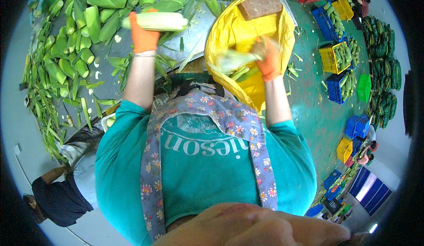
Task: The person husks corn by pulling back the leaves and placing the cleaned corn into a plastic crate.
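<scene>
My left hand, in an orange glove, grips an ear of corn with pale inner husk showing. The ear lies level over the metal table, beside a heap of green corn ears. My right hand, also gloved in orange, is over the open mouth of a yellow sack. Its fingers are closed on a pale green corn husk, blurred by motion. Stripped husk pieces lie inside the sack. A brown block rests on the sack's far rim.
More ears and loose leaves cover the table's left side. On the green floor, crates of corn and stacked green sacks stand at right. A person in dark clothing is at lower left; others are far right.
</scene>
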The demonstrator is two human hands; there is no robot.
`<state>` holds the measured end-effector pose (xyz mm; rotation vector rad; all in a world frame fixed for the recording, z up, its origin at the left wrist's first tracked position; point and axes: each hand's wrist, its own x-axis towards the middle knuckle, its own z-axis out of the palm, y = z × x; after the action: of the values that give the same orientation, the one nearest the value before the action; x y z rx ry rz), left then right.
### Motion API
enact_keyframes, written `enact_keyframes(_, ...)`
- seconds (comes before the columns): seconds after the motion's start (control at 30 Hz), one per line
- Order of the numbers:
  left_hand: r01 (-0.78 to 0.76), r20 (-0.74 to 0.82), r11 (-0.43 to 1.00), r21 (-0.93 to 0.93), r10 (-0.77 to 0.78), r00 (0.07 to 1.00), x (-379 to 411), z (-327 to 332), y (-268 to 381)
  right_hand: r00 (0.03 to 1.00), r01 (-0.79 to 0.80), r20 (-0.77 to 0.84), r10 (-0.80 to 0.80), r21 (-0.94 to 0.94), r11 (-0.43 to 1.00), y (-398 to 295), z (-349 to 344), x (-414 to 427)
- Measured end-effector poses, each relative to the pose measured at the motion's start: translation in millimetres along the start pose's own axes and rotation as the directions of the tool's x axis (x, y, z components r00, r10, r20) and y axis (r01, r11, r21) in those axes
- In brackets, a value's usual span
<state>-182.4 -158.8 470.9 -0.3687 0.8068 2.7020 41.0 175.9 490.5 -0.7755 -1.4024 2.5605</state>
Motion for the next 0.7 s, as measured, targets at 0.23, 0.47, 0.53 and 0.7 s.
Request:
enact_keyframes(0.23,0.009,0.315,0.981,0.195,-0.071,0.947,-36,53,-54,0.890,0.453,0.326,-0.319,-0.540,0.710,36,95,3)
enact_keyframes(0.47,0.152,0.133,0.974,0.171,-0.175,0.976,-48,34,-39,0.731,-0.087,0.523,0.439,-0.567,0.819,28,119,10)
enact_keyframes(0.53,0.191,0.134,0.980,0.053,-0.196,0.971,-36,-1,-20,0.503,-0.156,0.575,0.646,-0.674,0.722,9,109,13)
enact_keyframes(0.7,0.118,-0.025,0.962,0.247,-0.116,0.993,-49,-13,15,0.803,0.596,0.584,-0.119,-0.790,0.145,18,94,102)
